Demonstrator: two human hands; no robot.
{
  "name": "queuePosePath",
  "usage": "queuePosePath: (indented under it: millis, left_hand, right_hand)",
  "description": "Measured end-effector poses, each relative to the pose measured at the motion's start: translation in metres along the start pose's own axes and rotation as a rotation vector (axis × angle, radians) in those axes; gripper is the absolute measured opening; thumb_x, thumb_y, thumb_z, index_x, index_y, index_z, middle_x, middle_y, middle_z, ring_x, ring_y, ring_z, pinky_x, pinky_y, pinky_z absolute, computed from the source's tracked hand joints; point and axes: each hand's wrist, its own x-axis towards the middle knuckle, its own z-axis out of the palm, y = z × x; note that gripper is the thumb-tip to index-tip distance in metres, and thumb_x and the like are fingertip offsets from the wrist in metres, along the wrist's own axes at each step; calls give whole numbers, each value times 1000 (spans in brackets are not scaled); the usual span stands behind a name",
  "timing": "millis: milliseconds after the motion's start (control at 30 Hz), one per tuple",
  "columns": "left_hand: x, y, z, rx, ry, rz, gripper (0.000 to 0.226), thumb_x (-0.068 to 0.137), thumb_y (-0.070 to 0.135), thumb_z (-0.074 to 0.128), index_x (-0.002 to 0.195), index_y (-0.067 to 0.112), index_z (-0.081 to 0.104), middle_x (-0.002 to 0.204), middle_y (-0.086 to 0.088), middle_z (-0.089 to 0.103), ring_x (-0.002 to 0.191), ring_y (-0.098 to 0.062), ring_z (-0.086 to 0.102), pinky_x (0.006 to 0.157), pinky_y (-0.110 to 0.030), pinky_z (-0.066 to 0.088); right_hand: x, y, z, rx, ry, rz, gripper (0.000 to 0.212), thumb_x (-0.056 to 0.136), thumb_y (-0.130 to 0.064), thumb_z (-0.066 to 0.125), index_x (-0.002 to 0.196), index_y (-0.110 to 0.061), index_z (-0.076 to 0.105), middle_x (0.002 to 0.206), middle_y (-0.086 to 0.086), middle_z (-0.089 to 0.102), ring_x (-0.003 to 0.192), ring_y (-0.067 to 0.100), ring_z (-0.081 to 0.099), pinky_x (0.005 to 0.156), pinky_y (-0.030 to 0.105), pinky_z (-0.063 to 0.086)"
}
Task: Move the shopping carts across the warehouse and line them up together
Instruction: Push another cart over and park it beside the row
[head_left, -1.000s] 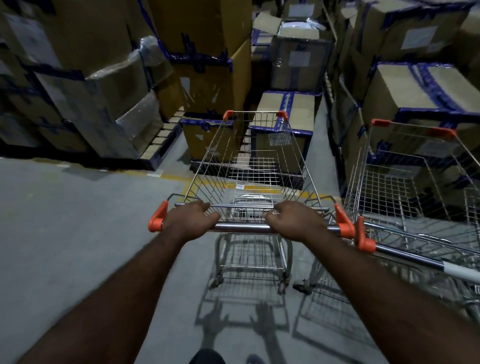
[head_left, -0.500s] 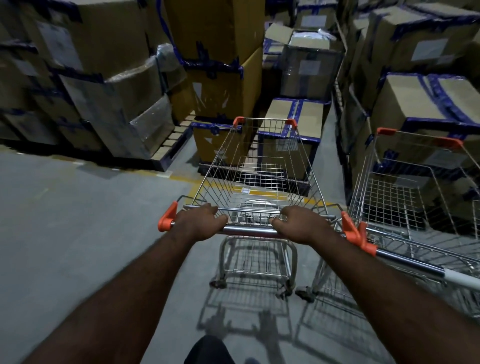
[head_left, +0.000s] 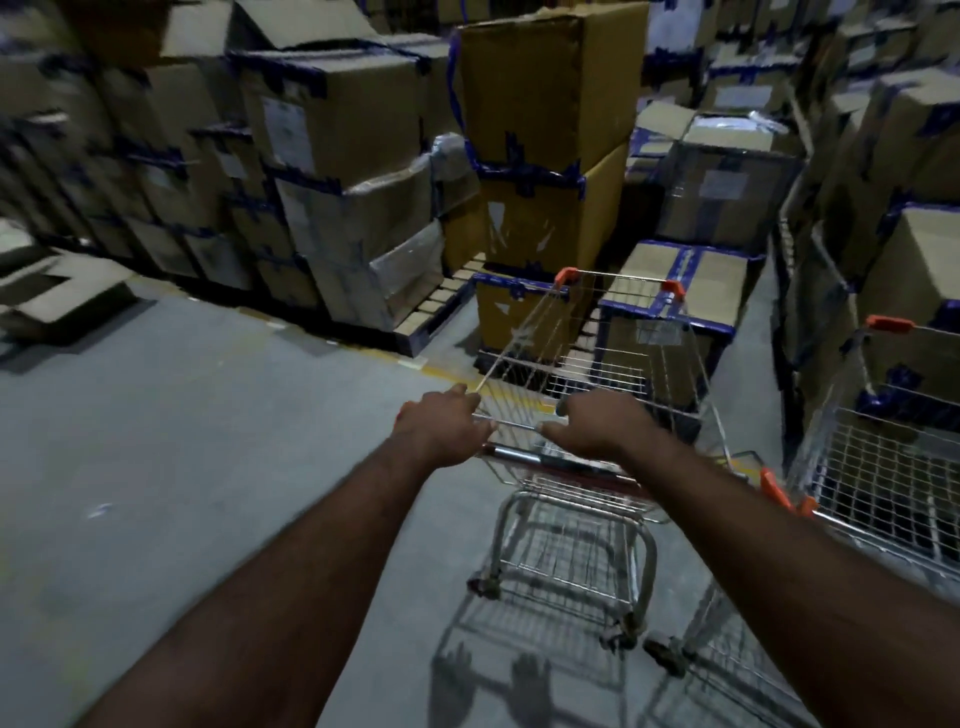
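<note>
Both hands had crept forward over the bar (head_left: 514, 453) since half a second earlier, and my view had swung left, so the cart (head_left: 597, 374) now sat right of centre on my feed. On the left hand (head_left: 447, 431) the fingers bent forward and down over the bar's left end, thumb pointing inward. On the right hand (head_left: 602, 428) the fingers curved over the basket's rear wire, thumb pointing back at the other. With the blur I could not tell whether either hand wrapped the bar or only lay on top of it. Bare chrome showed between the hands. Both forearms reached out nearly straight. The cart stood upright on the grey floor (head_left: 208, 467), nose toward low boxes (head_left: 675, 291) taped in blue. Its right handle end was just beside the handle end of the second cart (head_left: 893, 467), the two baskets side by side and facing roughly the same way. Tall stacks of cartons rose behind, some on a pallet (head_left: 431, 306), and the cart's shadow (head_left: 519, 649) lay on the floor beneath me.
</note>
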Motion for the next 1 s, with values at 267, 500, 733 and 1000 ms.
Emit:
queuePosePath:
  millis: [267, 500, 733, 1000]
  left_hand:
    - [-134, -80, -16, -9, 75, -253, 63, 97, 62, 42, 146, 22, 44, 157, -4, 35, 133, -32, 46, 100, -49, 43]
    - [-343, -126, 8, -87, 77, -559, 65, 98, 59, 42, 150, 20, 38, 162, -2, 28, 138, -30, 42, 105, -48, 42]
    - [-609, -137, 35, -151, 70, -1046, 67, 98, 58, 45, 153, 21, 35, 162, 0, 28, 141, -27, 39, 107, -47, 41]
    - [-884, -88, 38, -191, 171, -1618, 68, 98, 58, 47, 154, 21, 34, 162, 1, 29, 143, -25, 37, 110, -44, 38]
  right_hand:
    - [-28, -147, -19, -19, 120, -372, 61, 93, -70, 40, 125, -25, 66, 121, 5, 70, 112, 29, 63, 92, 37, 50]
    - [-135, -287, 0, -47, 43, -677, 65, 93, -69, 47, 140, -27, 55, 140, 1, 60, 126, 25, 56, 100, 40, 47]
    - [-302, -450, 16, -111, -34, -1136, 67, 93, -70, 48, 144, -27, 51, 141, 1, 59, 129, 25, 54, 101, 40, 48]
    - [-520, -592, 33, -150, -40, -1746, 72, 94, -66, 50, 150, -23, 43, 151, 0, 51, 132, 25, 52, 105, 41, 45]
